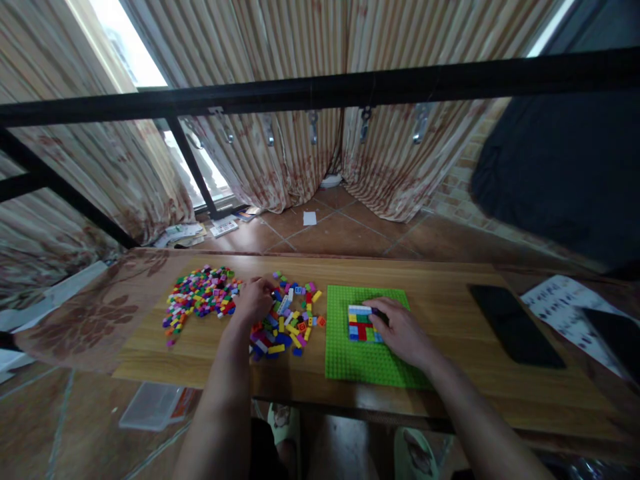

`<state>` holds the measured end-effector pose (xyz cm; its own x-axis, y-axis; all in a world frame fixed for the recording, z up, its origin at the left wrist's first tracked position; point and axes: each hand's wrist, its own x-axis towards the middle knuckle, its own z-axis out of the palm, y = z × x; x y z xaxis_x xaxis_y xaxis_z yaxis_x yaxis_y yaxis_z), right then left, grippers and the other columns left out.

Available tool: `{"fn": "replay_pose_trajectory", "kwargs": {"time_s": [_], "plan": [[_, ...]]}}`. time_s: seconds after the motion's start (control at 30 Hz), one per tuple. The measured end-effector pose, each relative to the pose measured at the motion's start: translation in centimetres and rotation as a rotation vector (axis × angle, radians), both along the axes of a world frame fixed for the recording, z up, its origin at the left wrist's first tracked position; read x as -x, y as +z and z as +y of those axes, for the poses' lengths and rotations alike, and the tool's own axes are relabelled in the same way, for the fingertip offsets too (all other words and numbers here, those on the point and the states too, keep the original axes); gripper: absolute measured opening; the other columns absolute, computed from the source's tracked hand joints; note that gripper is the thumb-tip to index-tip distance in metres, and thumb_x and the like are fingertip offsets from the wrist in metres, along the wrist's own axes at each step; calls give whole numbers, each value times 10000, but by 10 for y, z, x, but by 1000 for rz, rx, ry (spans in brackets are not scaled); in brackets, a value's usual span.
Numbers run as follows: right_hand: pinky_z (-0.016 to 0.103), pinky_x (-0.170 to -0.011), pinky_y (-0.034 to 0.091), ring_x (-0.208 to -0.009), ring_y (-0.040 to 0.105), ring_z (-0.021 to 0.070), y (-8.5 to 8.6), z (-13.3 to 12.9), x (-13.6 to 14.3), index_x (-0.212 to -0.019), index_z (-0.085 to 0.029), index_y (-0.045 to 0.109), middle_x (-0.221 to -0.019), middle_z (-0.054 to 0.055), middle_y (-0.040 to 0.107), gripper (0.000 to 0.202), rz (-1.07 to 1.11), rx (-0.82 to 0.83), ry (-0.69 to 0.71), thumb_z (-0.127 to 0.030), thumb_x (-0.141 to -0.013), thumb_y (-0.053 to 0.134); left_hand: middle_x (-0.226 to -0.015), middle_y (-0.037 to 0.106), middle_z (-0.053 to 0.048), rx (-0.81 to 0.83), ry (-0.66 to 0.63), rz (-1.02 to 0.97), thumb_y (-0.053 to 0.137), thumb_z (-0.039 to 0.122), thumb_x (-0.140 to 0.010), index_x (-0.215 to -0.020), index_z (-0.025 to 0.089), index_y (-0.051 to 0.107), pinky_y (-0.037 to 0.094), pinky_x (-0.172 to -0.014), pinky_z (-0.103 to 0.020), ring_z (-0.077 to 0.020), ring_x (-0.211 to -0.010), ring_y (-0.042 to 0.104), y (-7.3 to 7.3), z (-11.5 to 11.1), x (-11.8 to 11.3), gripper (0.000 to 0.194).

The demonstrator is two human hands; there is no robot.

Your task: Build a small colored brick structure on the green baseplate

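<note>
A green studded baseplate (350,363) lies on the wooden board. On it sits a flat block of white, blue, yellow, red and green bricks (363,327). My right hand (397,328) rests at the block's upper right corner, its fingers bent against the bricks; whether it pinches one is hidden. Over the left edge of a loose pile of larger bricks (285,333) is my left hand (256,300), fingers curled downward, their tips too small to make out. Farther left spreads a heap of small mixed bricks (203,293).
A dark tablet (515,327) lies on the board's right side, beside printed sheets (575,320). A black rail (300,93) crosses beyond the board, before curtains. A clear plastic box (150,405) stands on the floor at lower left.
</note>
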<state>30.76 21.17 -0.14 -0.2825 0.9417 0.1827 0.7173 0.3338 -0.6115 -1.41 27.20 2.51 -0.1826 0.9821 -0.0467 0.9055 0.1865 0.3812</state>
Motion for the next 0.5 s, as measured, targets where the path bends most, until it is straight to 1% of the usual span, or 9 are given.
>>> {"fn": "replay_pose_trajectory", "kwargs": {"time_s": [0.1, 0.17, 0.3, 0.4, 0.5], "plan": [[397, -935, 445, -1021, 585, 221, 0, 0, 1, -1084, -200, 637, -1077, 83, 656, 265, 4, -10, -7, -177, -871, 482, -964, 713, -51, 14, -35, -29, 535, 124, -707, -884, 198, 731, 468, -832, -282, -202, -947, 602, 3, -3, 0, 275], [396, -931, 447, -1018, 587, 221, 1, 0, 1, -1079, -209, 640, -1073, 78, 659, 266, 8, -13, -9, -172, -865, 485, -957, 715, -54, 28, -52, -44, 551, 132, -693, -886, 188, 729, 469, -823, -280, -207, -950, 598, 6, -5, 0, 268], [400, -930, 446, -1022, 584, 225, 1, -1, 0, -1082, -208, 637, -1078, 80, 658, 267, -8, -8, -11, -180, -873, 473, -1063, 699, -65, 35, -69, -16, 583, 161, -686, -925, 193, 723, 448, -858, -297, -231, -1033, 575, 12, -8, -2, 279], [401, -926, 446, -1012, 585, 226, 0, 0, 0, -1076, -210, 637, -1074, 79, 658, 262, -12, -19, -12, -187, -876, 470, -1187, 657, -51, 26, -61, 62, 574, 179, -704, -948, 245, 722, 422, -909, -359, -264, -1112, 546, 14, -11, -6, 293], [400, -919, 447, -1003, 585, 226, -1, 0, -1, -1072, -215, 641, -1067, 74, 660, 261, -8, -26, -9, -191, -873, 474, -1234, 635, -58, 24, -34, 120, 536, 188, -737, -909, 262, 728, 388, -940, -448, -303, -1147, 526, 13, -13, -10, 268]]}}
